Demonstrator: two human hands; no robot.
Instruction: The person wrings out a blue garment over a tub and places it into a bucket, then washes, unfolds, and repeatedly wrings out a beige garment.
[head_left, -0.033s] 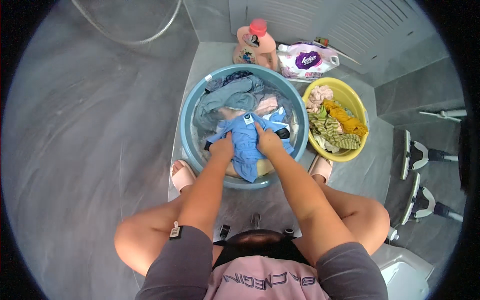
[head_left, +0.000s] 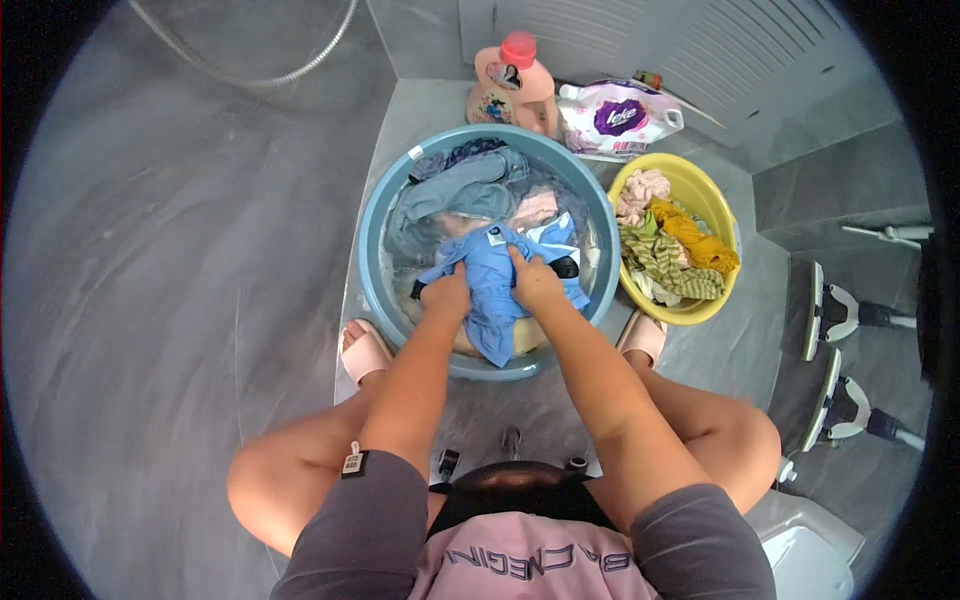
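A blue garment (head_left: 490, 290) with a white label at its neck is bunched between my hands, over a round blue basin (head_left: 372, 215). My left hand (head_left: 446, 294) grips its left side, fingers curled into the cloth. On the other side my right hand (head_left: 538, 284) clutches the same fabric, with one finger extended along it. Wet grey-blue clothing (head_left: 455, 200) and a pink cloth (head_left: 536, 207) lie in the water beyond. Black trim (head_left: 565, 267) shows beside my right hand. Both hands' fingertips are partly hidden by folds.
To the right stands a yellow basin (head_left: 728, 225) of mixed clothes. Behind the blue basin are a pink bottle (head_left: 537, 97) with a red cap and a white detergent pouch (head_left: 620, 120). Two flat mops (head_left: 825, 400) lean at the right. A shower hose (head_left: 245, 80) hangs at the far left.
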